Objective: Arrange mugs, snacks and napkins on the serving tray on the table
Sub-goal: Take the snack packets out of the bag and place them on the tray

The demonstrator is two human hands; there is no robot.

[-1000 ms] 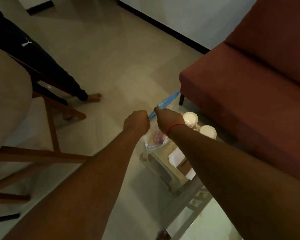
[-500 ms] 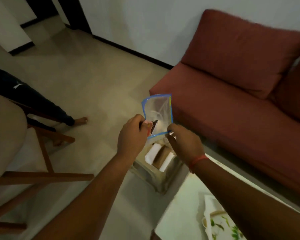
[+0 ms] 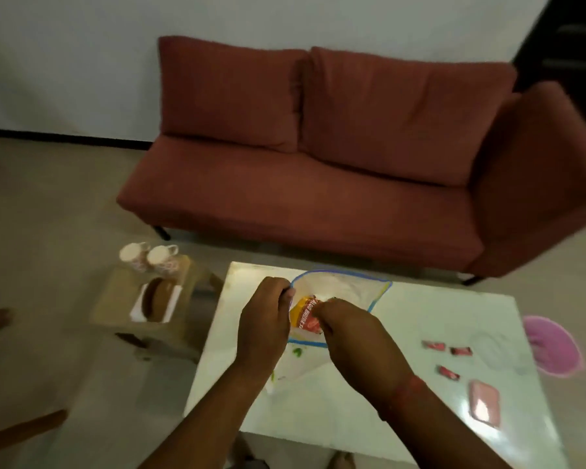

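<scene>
A clear zip bag (image 3: pixel 339 287) with a blue edge lies over the white table (image 3: pixel 403 411). My left hand (image 3: pixel 266 319) grips its open left edge. My right hand (image 3: pixel 349 324) is closed on an orange and red snack packet (image 3: pixel 305 318) at the bag's mouth. The white tray (image 3: pixel 295 368) with green leaf print lies mostly hidden under my arms. Two white mugs (image 3: pixel 149 257) with red patterns stand on a low stool (image 3: pixel 115 299) left of the table, next to a white napkin holder (image 3: pixel 156 301).
Three small red candies (image 3: pixel 449 358) and a pink case (image 3: pixel 484 402) lie on the table's right part. A pink bowl (image 3: pixel 552 346) sits at its right edge. A red sofa (image 3: pixel 318 170) stands behind. Wooden chair parts (image 3: pixel 21 431) show at left.
The view swung from the stool and floor to the table. The bag came from mid-air over the stool down onto the table, and my right hand now grips the snack packet.
</scene>
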